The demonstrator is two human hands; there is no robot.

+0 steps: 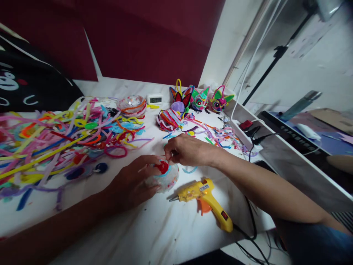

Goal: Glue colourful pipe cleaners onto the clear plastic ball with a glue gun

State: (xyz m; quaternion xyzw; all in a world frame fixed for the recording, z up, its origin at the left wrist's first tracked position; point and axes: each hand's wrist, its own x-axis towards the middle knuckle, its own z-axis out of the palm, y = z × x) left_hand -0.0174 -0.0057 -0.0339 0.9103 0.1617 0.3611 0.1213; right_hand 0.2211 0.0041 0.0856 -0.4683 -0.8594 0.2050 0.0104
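My left hand [136,176] is wrapped round the side of a clear, round plastic shell [169,180]. On top of the shell is a red disc [162,167] with a light blue ring about it. From the far side, my right hand [183,149] pinches at the disc's edge, its fingers closed; whatever they hold is too small to make out. Close to the shell, a yellow hot glue gun [197,191] lies on its side, its nozzle pointing left toward the shell. A short light blue strip [190,170] lies beside my right wrist.
Tangled pipe cleaners [63,143] cover the table's left. Behind are a clear bowl [134,106], a small digital clock [154,99], a striped ball [168,120] and several finished animal heads [200,99]. A power strip [242,134] with cables runs along the right edge.
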